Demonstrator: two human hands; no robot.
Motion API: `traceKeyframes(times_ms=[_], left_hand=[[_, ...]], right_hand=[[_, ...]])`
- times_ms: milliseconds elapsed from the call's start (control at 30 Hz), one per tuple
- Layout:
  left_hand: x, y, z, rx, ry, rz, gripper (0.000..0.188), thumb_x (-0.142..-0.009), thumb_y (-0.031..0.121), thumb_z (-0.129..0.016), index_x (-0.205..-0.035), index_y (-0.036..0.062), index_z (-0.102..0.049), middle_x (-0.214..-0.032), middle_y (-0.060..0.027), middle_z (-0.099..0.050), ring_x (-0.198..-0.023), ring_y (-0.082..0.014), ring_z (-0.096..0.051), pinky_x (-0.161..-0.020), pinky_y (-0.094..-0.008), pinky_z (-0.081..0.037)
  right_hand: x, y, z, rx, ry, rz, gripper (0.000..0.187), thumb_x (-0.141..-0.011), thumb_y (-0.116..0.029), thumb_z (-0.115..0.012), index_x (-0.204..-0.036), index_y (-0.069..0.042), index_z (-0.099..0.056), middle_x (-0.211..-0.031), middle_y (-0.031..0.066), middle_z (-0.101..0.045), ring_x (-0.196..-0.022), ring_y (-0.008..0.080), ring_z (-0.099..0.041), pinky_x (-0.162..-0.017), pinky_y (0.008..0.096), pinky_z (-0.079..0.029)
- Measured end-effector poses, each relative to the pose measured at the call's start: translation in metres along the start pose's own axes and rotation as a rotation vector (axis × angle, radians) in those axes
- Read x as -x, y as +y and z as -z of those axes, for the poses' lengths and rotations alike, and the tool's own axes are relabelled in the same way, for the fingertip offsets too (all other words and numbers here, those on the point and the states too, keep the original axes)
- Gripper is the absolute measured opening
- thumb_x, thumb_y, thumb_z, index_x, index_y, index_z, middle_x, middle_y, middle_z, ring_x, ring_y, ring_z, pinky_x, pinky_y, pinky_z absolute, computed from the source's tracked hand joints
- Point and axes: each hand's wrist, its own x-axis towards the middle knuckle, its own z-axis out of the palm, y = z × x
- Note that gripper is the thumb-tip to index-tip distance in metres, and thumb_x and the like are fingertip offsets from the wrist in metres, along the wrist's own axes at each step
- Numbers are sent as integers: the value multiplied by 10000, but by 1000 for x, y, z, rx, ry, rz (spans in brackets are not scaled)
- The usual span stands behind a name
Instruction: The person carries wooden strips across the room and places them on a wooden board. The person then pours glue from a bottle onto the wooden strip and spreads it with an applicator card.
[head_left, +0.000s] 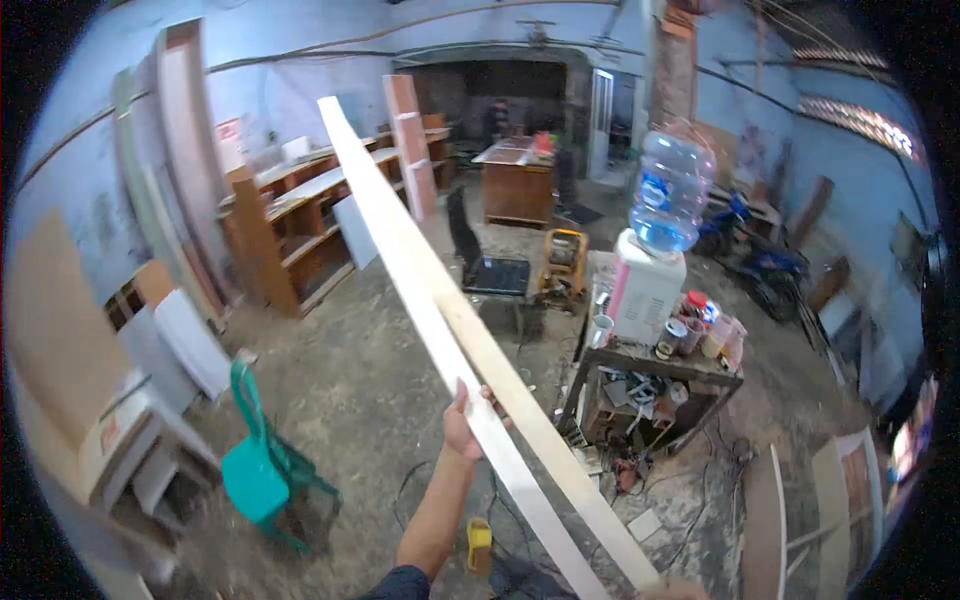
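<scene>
Two long, narrow wooden planks reach from the lower edge up toward the far left, meeting or overlapping toward their far end. One plank [408, 282] has a white face; the other plank [540, 435] is bare pale wood. My left hand [463, 430] is closed round the white-faced plank near its middle, thumb on the near side and fingertips showing in the gap between the two. At the lower edge my right hand [682, 590] grips the near end of the pale plank; it is blurred and mostly cut off.
A green plastic chair [256, 470] stands at left. To the right, a water dispenser [645, 290] with jars sits on a cluttered wooden stand [708, 372]. Beyond are a black chair [497, 276], wooden shelves [300, 235] and a desk [517, 193]. Cables [700, 510] lie on the floor.
</scene>
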Motion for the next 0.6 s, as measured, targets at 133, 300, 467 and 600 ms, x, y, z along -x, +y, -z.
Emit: traceKeyframes(times_ms=[133, 300, 467, 600], left_hand=[[-118, 142, 29, -132, 437, -102, 565, -985, 575, -307, -927, 66, -547, -891, -66, -567, -977, -276, -578, -804, -529, -532], [-258, 333, 143, 15, 148, -41, 573, -977, 591, -327, -861, 74, -545, -985, -118, -604, -971, -294, -594, -763, -504, -547], [-352, 552, 267, -24, 153, -58, 597, -971, 618, -303, -848, 78, -527, -957, -142, -609, -879, -286, -625, -704, -400, -587], [-424, 743, 364, -28, 196, -55, 614, -962, 633, -304, -891, 73, -544, -1014, -151, -594, -964, -286, -607, -730, -416, -587]], right_hand=[[-143, -324, -25, 114, -223, -37, 582, -725, -522, -780, -1030, -32, -712, -918, 82, -700, -916, 177, -645, -798, 316, -490], [-383, -620, -76, 396, -230, 503, 618, -886, -472, -637, -1227, 37, -552, -1206, 177, -594, -1117, 236, -552, -934, 348, -432], [-577, -942, -188, 123, -217, 834, 654, -953, -407, -580, -1411, 13, -375, -1320, 137, -518, -1205, 205, -471, -1025, 328, -369], [-696, -1135, -277, 116, -20, 850, 593, -953, -350, -590, -1383, -1, -379, -1280, 128, -527, -1179, 200, -485, -1018, 336, -376]])
